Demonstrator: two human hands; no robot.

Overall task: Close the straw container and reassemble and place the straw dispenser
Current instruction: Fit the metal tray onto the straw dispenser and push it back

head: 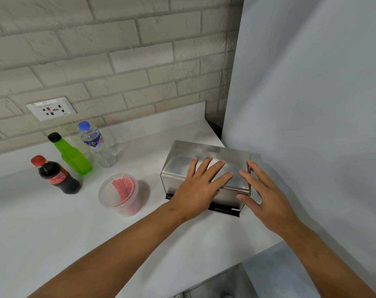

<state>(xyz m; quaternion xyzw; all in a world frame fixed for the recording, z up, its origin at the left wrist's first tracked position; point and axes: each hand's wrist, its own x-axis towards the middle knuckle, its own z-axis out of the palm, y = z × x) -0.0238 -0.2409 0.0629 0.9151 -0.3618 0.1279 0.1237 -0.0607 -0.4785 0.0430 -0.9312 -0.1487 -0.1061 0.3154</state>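
Note:
A stainless-steel straw dispenser stands on the white counter at the right, its lid down. My left hand lies flat on the lid's front part, fingers spread. My right hand rests against the dispenser's right end, fingers apart, thumb at the front corner. To the left of the dispenser stands a clear round plastic straw container holding red straws, with a clear lid on top.
Three bottles stand at the back left: a cola bottle, a green bottle and a water bottle. A wall socket sits in the brick wall. A grey panel rises right beside the dispenser. The counter edge drops off at lower right.

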